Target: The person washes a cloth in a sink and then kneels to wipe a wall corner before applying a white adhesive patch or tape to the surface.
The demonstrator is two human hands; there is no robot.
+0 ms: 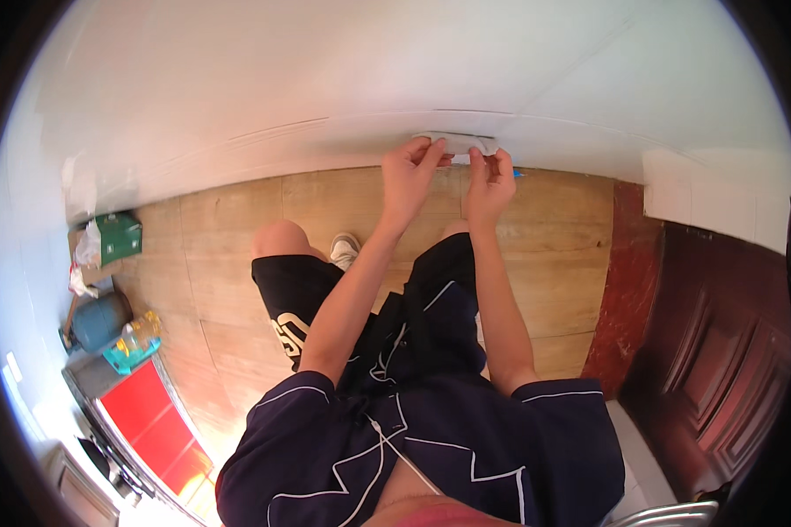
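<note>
A pale grey-white, elongated piece [464,142] lies close against the lower part of the white wall ahead of me; its exact kind is hard to make out. My left hand [410,174] pinches its left end between thumb and fingers. At the other end, my right hand [489,178] grips it the same way, thumb toward me. Both forearms reach forward and the hands are a short gap apart. Just right of my right hand, a small blue object [518,173] shows at the foot of the wall.
Wood-look floor [228,228] spreads below. A dark red door [712,351] stands at the right beside a red floor strip [628,281]. Toward the left are a green box [119,237], a blue-grey gas cylinder [101,322], a teal basket [132,353] and a red-fronted cabinet [154,422].
</note>
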